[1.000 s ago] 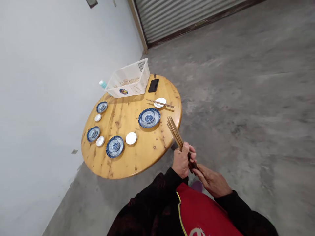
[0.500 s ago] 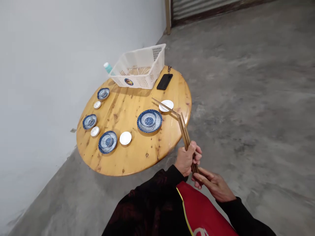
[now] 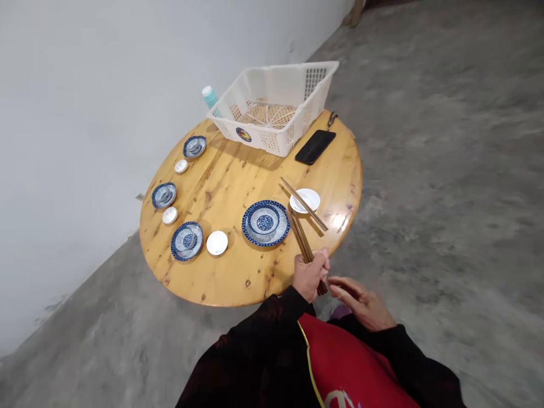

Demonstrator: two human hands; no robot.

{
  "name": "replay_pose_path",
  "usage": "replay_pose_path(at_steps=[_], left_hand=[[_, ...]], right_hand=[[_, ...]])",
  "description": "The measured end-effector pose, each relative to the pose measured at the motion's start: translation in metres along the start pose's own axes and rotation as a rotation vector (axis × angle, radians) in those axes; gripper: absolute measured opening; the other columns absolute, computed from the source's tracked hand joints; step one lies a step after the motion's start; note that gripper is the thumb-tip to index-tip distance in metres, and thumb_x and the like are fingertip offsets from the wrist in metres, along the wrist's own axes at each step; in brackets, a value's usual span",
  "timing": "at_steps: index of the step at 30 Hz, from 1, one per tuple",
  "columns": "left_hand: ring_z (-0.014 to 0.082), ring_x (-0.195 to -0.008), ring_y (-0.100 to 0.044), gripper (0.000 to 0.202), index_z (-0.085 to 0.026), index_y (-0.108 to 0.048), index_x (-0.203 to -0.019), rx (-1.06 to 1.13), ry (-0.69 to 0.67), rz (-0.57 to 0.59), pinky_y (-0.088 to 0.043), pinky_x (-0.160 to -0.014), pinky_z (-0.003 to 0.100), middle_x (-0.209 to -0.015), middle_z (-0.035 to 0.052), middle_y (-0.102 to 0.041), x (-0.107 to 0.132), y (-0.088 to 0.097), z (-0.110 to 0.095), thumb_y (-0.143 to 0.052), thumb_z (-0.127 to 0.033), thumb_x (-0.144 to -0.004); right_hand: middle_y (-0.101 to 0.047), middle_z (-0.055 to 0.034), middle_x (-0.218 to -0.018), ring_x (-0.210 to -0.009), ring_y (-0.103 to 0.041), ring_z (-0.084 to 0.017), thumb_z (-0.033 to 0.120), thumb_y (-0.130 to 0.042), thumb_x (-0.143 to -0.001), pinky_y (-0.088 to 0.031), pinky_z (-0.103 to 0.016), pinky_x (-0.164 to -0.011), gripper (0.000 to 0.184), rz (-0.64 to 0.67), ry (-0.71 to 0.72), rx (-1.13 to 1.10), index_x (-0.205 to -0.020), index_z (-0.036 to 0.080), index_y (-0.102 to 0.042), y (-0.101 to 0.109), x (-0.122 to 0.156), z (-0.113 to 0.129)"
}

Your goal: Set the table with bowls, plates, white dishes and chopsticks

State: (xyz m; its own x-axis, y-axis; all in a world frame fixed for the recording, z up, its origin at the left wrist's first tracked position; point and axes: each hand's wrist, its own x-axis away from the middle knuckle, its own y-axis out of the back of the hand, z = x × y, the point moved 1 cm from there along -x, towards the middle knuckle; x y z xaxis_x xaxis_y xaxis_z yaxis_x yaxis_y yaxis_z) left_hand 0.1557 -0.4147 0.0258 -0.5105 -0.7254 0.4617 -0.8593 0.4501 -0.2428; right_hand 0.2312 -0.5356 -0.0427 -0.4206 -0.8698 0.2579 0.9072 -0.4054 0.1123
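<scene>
My left hand (image 3: pixel 310 275) is closed round a bundle of brown chopsticks (image 3: pixel 301 235), whose upper ends point over the table edge toward a blue-patterned plate (image 3: pixel 250 235) with a matching bowl (image 3: pixel 265 222) on it. Just right of the bundle's lower end, my right hand (image 3: pixel 365 306) is open, its fingers stretched and nothing visible in them. Beside that plate, a pair of chopsticks (image 3: pixel 319 221) lies slanting across a small white dish (image 3: pixel 312 197).
The round wooden table (image 3: pixel 225 187) carries a white plastic basket (image 3: pixel 276 141), a black phone (image 3: pixel 315 147) and a teal bottle (image 3: pixel 210 99). Along its left side stand more blue-patterned plates with bowls (image 3: pixel 187 241) and small white dishes (image 3: pixel 217 243). A pale wall (image 3: pixel 85 113) rises at left.
My right hand has come away from the chopstick bundle's lower end. The bundle in my left hand has moved closer to the plate. The view has shifted, bringing the basket nearer.
</scene>
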Motion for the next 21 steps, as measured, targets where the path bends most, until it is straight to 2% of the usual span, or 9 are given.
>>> replay_pose_path(at_steps=[3, 6, 10, 13, 17, 21], left_hand=[[0.004, -0.041, -0.023, 0.062, -0.02, -0.047, -0.054, 0.015, -0.059, -0.114, -0.02, -0.044, 0.023, -0.042, -0.009, -0.027, -0.013, 0.004, 0.0, -0.072, -0.073, -0.075], [0.0039, -0.042, -0.022, 0.061, -0.02, -0.047, -0.055, 0.055, -0.093, -0.218, -0.021, -0.044, 0.022, -0.044, -0.0092, -0.027, -0.026, 0.003, 0.002, -0.072, -0.072, -0.075], [0.004, -0.041, -0.025, 0.059, -0.02, -0.048, -0.055, 0.078, -0.136, -0.371, -0.021, -0.044, 0.022, -0.044, -0.009, -0.029, -0.043, -0.009, 0.004, -0.071, -0.069, -0.077], [0.0043, -0.041, -0.025, 0.059, -0.02, -0.048, -0.055, 0.094, -0.158, -0.495, -0.02, -0.044, 0.021, -0.042, -0.0088, -0.029, -0.057, -0.023, 0.005, -0.071, -0.07, -0.077], [0.005, -0.042, -0.028, 0.06, -0.019, -0.05, -0.056, 0.112, -0.176, -0.643, -0.022, -0.045, 0.021, -0.043, -0.0075, -0.034, -0.076, -0.041, 0.008, -0.071, -0.071, -0.078], [0.0061, -0.044, -0.032, 0.059, -0.018, -0.054, -0.059, 0.11, -0.158, -0.768, -0.025, -0.047, 0.021, -0.045, -0.006, -0.039, -0.085, -0.056, 0.01, -0.069, -0.07, -0.081]], right_hand=[[-0.076, -0.0118, -0.097, -0.083, -0.071, -0.026, 0.069, -0.063, -0.083, -0.058, -0.037, -0.079, 0.053, -0.185, 0.01, 0.09, -0.1, 0.02, -0.076, 0.033, -0.037, -0.002], [-0.077, -0.0109, -0.094, -0.077, -0.071, -0.025, 0.066, -0.062, -0.082, -0.056, -0.036, -0.076, 0.052, -0.187, -0.002, 0.21, -0.101, 0.02, -0.076, 0.058, -0.086, -0.002], [-0.076, -0.0112, -0.083, -0.06, -0.065, -0.021, 0.066, -0.06, -0.08, -0.052, -0.033, -0.062, 0.054, 0.013, -0.047, 0.222, -0.097, 0.016, -0.074, 0.066, -0.145, 0.002], [-0.075, -0.0093, -0.078, -0.048, -0.057, -0.016, 0.066, -0.061, -0.078, -0.049, -0.031, -0.054, 0.053, 0.21, -0.074, 0.152, -0.091, 0.016, -0.072, 0.062, -0.174, 0.005], [-0.062, -0.0013, -0.054, -0.042, -0.052, -0.015, 0.07, -0.068, -0.072, -0.042, -0.028, -0.045, 0.051, 0.42, -0.115, 0.091, -0.074, 0.018, -0.067, 0.063, -0.196, 0.005], [-0.069, -0.0044, -0.063, -0.042, -0.048, -0.013, 0.074, -0.073, -0.065, -0.041, -0.027, -0.042, 0.057, 0.556, -0.165, 0.05, -0.072, 0.018, -0.067, 0.068, -0.204, 0.005]])
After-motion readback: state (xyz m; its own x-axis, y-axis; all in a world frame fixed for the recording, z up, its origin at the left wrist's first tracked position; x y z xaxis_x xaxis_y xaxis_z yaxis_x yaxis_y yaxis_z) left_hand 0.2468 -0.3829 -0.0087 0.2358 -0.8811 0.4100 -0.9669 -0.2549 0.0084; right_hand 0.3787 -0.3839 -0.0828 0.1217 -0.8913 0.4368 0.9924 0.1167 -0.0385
